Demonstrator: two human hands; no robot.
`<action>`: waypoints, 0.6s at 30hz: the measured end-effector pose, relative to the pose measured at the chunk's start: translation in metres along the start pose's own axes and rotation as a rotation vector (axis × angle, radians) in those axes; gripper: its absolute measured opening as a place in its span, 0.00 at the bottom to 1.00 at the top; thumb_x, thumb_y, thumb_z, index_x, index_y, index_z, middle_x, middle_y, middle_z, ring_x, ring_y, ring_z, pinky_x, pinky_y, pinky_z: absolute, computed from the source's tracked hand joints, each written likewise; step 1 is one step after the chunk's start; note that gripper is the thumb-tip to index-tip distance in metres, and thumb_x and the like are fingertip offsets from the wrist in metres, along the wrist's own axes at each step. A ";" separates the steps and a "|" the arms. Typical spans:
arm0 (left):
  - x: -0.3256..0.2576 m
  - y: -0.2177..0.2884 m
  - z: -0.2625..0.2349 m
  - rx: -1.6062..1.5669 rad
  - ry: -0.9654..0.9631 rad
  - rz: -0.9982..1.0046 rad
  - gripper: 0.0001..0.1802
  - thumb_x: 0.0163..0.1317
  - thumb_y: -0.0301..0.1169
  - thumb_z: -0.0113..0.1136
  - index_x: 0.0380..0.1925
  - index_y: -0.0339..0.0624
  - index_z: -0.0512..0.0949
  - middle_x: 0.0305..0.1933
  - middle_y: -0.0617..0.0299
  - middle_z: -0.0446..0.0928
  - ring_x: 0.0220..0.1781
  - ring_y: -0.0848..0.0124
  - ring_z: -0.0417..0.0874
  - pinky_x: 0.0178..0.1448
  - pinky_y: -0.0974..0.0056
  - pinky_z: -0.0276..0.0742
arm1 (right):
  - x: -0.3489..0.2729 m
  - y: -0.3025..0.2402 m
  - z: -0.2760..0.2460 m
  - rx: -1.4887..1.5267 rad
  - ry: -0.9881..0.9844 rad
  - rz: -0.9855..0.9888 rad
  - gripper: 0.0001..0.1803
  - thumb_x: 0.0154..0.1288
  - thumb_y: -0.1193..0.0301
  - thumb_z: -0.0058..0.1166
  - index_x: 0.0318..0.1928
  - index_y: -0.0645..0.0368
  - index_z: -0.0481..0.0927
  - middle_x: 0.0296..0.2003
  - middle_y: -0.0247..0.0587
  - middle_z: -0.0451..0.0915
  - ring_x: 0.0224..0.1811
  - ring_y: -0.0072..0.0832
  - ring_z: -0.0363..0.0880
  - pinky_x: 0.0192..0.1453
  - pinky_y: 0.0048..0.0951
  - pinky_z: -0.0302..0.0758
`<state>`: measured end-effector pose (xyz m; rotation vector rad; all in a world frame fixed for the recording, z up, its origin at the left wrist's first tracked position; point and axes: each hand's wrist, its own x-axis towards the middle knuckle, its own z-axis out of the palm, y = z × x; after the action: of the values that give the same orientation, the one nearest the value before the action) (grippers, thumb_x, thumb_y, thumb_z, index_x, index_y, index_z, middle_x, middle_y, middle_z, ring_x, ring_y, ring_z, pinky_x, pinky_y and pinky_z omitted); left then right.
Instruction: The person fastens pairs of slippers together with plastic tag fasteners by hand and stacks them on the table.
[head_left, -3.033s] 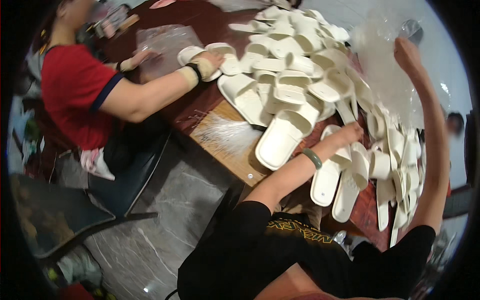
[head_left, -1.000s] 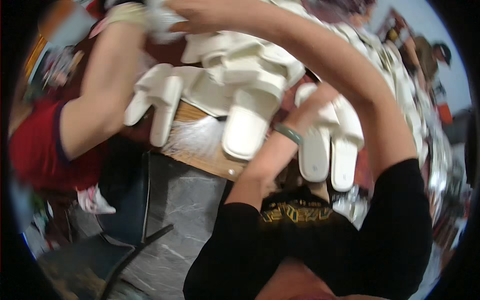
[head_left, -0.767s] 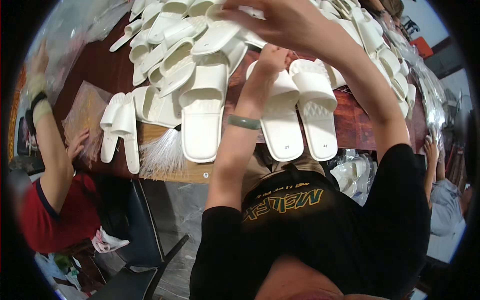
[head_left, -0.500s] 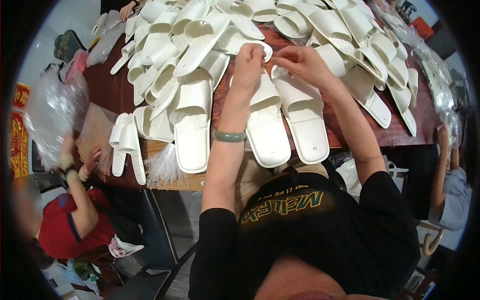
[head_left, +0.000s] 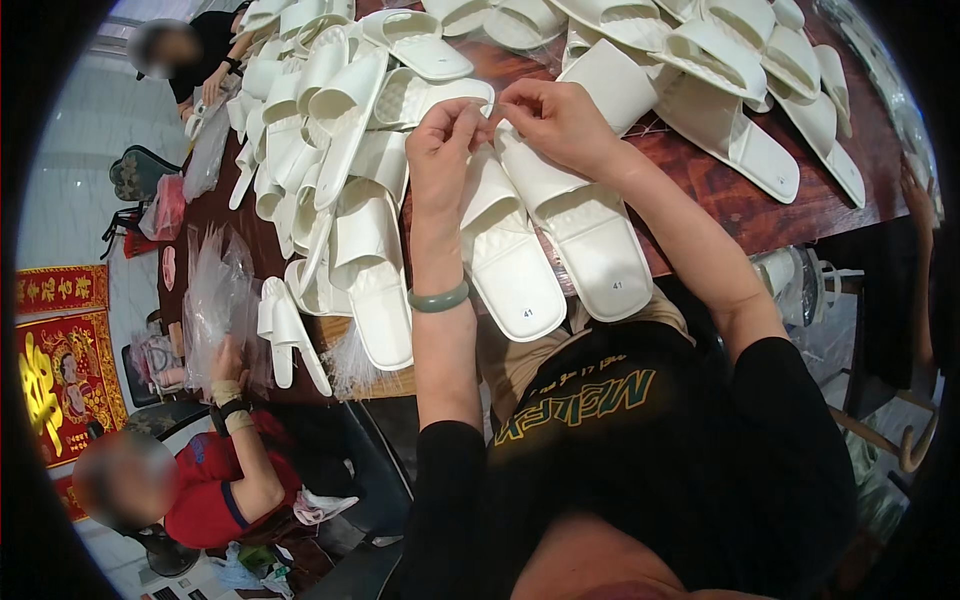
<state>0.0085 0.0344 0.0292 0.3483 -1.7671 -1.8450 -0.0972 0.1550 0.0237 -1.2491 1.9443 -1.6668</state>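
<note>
Left hand [head_left: 445, 138], right hand [head_left: 562, 128]: fingers pinched together above slipper pair [head_left: 592, 250] (anything held unclear); clear bag [head_left: 786, 276] right of pair, white contents.

We see cream slippers [head_left: 610, 265] with quilted insoles [head_left: 578, 213], a streaked red-brown table [head_left: 765, 225], a grey-green bangle [head_left: 440, 299], near us a black shirt [head_left: 680, 480] with yellow-green lettering [head_left: 630, 391], and, at left, a navy-trimmed red shirt [head_left: 205, 500] and red-and-gold posters [head_left: 75, 365].

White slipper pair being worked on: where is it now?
In the head view, the white slipper pair lies near centre, right of the green bangle, below the left hand and right hand, with heels past the edge of the table.
</note>
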 end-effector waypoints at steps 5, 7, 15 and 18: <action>-0.001 0.001 0.003 0.036 0.004 -0.029 0.08 0.61 0.25 0.53 0.37 0.31 0.76 0.27 0.64 0.75 0.26 0.81 0.71 0.31 0.77 0.65 | 0.001 0.005 -0.002 -0.019 0.007 -0.127 0.08 0.60 0.74 0.51 0.36 0.67 0.77 0.24 0.34 0.78 0.26 0.14 0.71 0.29 0.18 0.69; -0.001 0.000 0.001 0.053 -0.001 -0.032 0.08 0.61 0.25 0.53 0.37 0.31 0.77 0.27 0.64 0.76 0.26 0.81 0.71 0.31 0.77 0.65 | -0.001 0.001 -0.003 -0.120 0.060 -0.110 0.08 0.60 0.74 0.51 0.36 0.68 0.77 0.25 0.36 0.78 0.27 0.14 0.71 0.31 0.18 0.69; -0.002 0.002 0.001 -0.038 0.015 -0.047 0.07 0.59 0.24 0.56 0.35 0.30 0.77 0.25 0.64 0.76 0.26 0.80 0.72 0.32 0.76 0.68 | 0.004 0.012 0.001 -0.045 0.031 -0.136 0.08 0.61 0.74 0.51 0.36 0.67 0.77 0.27 0.33 0.79 0.27 0.14 0.70 0.31 0.18 0.68; -0.001 -0.002 -0.003 0.016 -0.015 0.004 0.07 0.58 0.25 0.56 0.33 0.30 0.78 0.24 0.64 0.76 0.25 0.80 0.73 0.30 0.76 0.68 | 0.002 -0.004 0.001 -0.079 0.032 -0.066 0.07 0.61 0.73 0.52 0.37 0.65 0.78 0.27 0.29 0.77 0.28 0.12 0.69 0.31 0.15 0.67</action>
<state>0.0108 0.0320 0.0267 0.3377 -1.7917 -1.8367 -0.0960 0.1534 0.0277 -1.3371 2.0272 -1.6660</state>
